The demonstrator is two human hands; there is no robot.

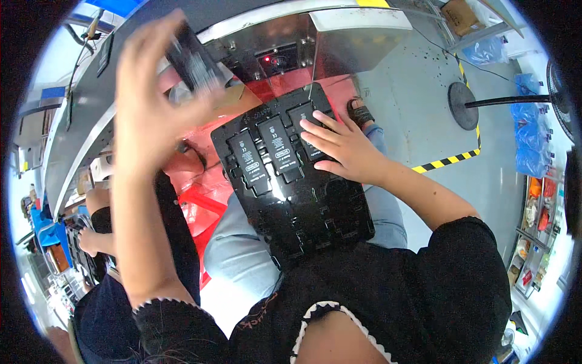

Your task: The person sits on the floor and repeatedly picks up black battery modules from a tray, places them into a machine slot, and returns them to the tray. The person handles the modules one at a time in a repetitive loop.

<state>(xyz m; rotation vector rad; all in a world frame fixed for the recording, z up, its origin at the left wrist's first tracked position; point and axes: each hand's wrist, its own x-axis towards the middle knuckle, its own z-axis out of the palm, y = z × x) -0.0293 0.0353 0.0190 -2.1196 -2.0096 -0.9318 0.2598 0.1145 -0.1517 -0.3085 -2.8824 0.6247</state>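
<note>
A black moulded plastic tray [336, 212] rests across my lap, tilted. Several shaped pockets run over it. Two flat black batteries with white print, one at the left [248, 161] and one in the middle [279, 145], lie in its far pockets. A third battery [298, 115] sits beside them, partly covered by my right hand [339, 145], whose fingers are spread flat over it and the tray's right edge. Raised to the far left, my left hand [151, 91] is blurred by motion. Between its thumb and fingers is another flat black battery [195, 60], its print smeared.
A metal workbench edge [254, 21] and a box-like metal panel [357, 42] stand just beyond the tray. Red sheeting [197, 209] lies below. At the left sits a co-worker, one hand [91, 241] showing. A round stand base [462, 106] is at the right.
</note>
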